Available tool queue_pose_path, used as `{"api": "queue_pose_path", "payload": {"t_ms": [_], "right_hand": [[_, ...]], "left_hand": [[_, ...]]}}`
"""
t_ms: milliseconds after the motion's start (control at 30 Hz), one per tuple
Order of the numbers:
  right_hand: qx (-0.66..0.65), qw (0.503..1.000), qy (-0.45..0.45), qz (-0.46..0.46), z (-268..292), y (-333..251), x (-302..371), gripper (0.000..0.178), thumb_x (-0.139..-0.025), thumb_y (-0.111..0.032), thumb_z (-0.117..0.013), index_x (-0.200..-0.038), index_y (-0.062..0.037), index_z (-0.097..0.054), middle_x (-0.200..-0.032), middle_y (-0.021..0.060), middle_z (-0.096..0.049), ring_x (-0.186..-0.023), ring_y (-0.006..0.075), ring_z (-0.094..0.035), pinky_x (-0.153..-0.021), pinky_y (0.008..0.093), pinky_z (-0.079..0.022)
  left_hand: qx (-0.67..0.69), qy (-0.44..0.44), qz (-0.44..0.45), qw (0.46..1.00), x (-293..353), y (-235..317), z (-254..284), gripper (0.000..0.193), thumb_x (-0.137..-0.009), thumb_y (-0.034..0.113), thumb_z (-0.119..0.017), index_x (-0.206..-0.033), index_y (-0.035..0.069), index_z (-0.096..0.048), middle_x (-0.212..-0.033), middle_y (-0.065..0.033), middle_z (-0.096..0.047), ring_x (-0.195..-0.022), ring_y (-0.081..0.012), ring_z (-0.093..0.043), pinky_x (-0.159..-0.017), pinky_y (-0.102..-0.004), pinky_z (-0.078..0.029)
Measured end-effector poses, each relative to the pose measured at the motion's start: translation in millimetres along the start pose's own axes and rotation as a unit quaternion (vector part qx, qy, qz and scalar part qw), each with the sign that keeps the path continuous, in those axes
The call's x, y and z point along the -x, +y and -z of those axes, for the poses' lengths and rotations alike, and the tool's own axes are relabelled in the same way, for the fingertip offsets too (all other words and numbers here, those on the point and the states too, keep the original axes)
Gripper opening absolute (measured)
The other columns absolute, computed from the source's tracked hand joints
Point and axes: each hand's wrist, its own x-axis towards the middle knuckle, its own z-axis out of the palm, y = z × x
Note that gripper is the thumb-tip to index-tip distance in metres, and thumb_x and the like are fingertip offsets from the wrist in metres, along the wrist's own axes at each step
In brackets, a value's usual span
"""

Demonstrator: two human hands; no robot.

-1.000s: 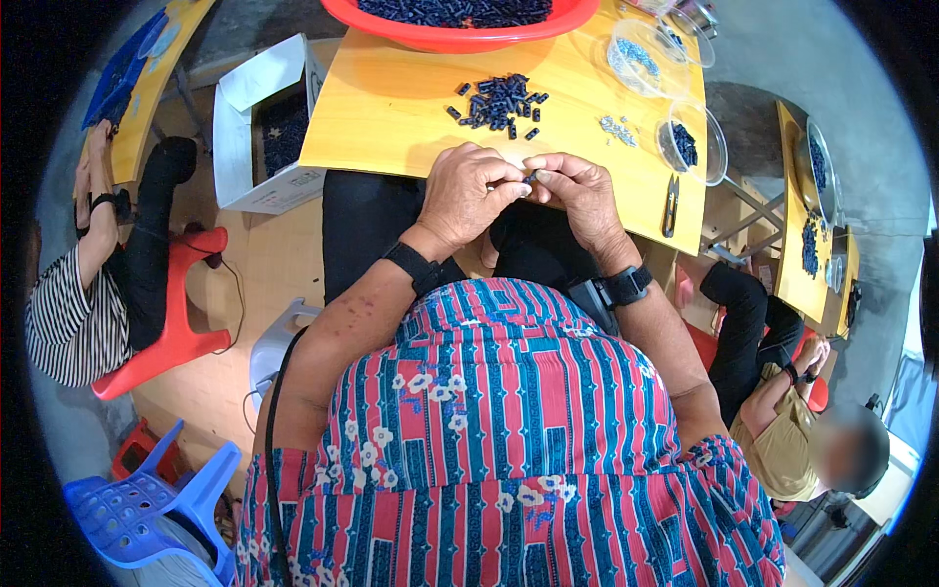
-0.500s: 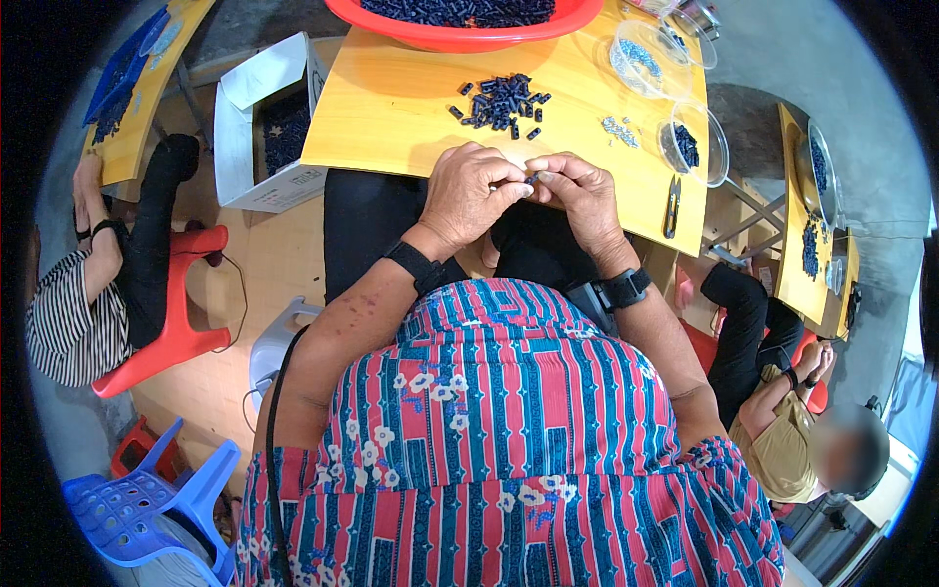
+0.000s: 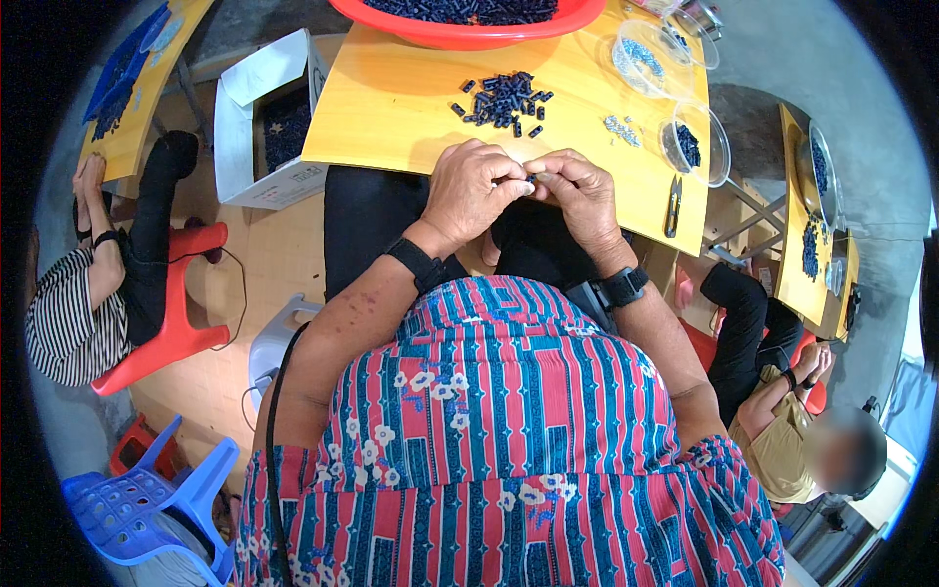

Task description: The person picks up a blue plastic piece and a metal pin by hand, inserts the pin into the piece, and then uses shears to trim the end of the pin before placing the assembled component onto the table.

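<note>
A small dark piece (image 3: 531,180) is held between the fingertips of the left hand (image 3: 474,191) and the right hand (image 3: 579,191), just beyond the near edge of the yellow surface (image 3: 381,108). Both hands are closed in a pinch, thumb against fingers, and most of the piece is covered by them, so its exact shape cannot be told. Past the fingertips, a loose pile of dark pieces (image 3: 504,100) is spread on the surface, with a red basin (image 3: 469,39) filled with similar ones set behind it. To the right, a scatter of small silvery parts (image 3: 622,130) is seen, just beside a clear tub (image 3: 724,147) in which dark pieces are contained. Small pale parts are held in another clear tub (image 3: 626,78) farther back. A pair of dark snips (image 3: 673,207) is laid near the right edge. On the side wall of an open white box (image 3: 230,127), left of the surface, printed marks are carried, too small to be read. Black wristbands (image 3: 415,264) are worn on both wrists.
</note>
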Motion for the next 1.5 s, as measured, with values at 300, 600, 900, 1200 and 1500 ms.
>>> {"api": "queue_pose_path", "payload": {"t_ms": [300, 600, 900, 1200, 1500], "right_hand": [[0.066, 0.991, -0.045, 0.106, 4.2, 7.4, -2.2, 0.016, -0.090, 0.006, -0.058, -0.099, 0.0035, -0.071, -0.093, 0.0069, -0.063, -0.078, 0.0124, -0.062, -0.072, 0.0237, -0.053], [-0.020, 1.000, -0.007, 0.003, 6.3, 6.9, 0.1, 0.017, -0.091, 0.001, -0.060, -0.105, 0.0023, -0.070, -0.092, 0.0057, -0.069, -0.081, 0.0114, -0.064, -0.076, 0.0241, -0.053], [-0.019, 1.000, -0.016, -0.016, 7.6, 3.1, -2.0, 0.016, -0.092, -0.002, -0.061, -0.105, 0.0028, -0.070, -0.088, 0.0056, -0.070, -0.080, 0.0109, -0.065, -0.075, 0.0238, -0.053], [0.003, 1.000, -0.026, 0.015, 8.6, 3.5, -3.6, 0.013, -0.090, 0.001, -0.062, -0.098, 0.0051, -0.071, -0.097, 0.0073, -0.066, -0.085, 0.0141, -0.065, -0.078, 0.0257, -0.054], [0.192, 0.970, 0.030, 0.143, 15.4, 8.2, 4.9, 0.012, -0.082, 0.002, -0.068, -0.094, 0.0005, -0.073, -0.092, 0.0090, -0.068, -0.085, 0.0185, -0.066, -0.078, 0.0287, -0.053]], "left_hand": [[0.016, 0.014, -0.002, 1.000, 0.7, -2.4, -1.1, 0.016, -0.074, 0.020, -0.075, -0.073, 0.006, -0.068, -0.071, -0.0072, -0.064, -0.072, -0.0274, -0.057, -0.070, -0.0388, -0.047], [0.041, 0.008, 0.026, 0.999, -0.9, 1.3, 1.3, 0.012, -0.073, 0.024, -0.076, -0.072, 0.012, -0.074, -0.074, -0.0046, -0.069, -0.074, -0.0251, -0.062, -0.073, -0.0385, -0.049], [0.041, 0.007, 0.007, 0.999, -0.8, 0.6, 1.2, 0.016, -0.075, 0.025, -0.077, -0.076, 0.010, -0.073, -0.072, -0.0058, -0.067, -0.070, -0.0249, -0.058, -0.070, -0.0360, -0.046], [0.026, 0.026, -0.003, 0.999, -1.2, -0.6, -2.1, 0.016, -0.073, 0.022, -0.078, -0.075, 0.008, -0.071, -0.071, -0.0061, -0.066, -0.068, -0.0247, -0.058, -0.068, -0.0359, -0.046], [-0.020, 0.036, 0.001, 0.999, -2.7, 5.3, -14.7, 0.011, -0.070, 0.019, -0.077, -0.073, 0.011, -0.071, -0.067, -0.0023, -0.062, -0.070, -0.0239, -0.058, -0.072, -0.0372, -0.044]]}}
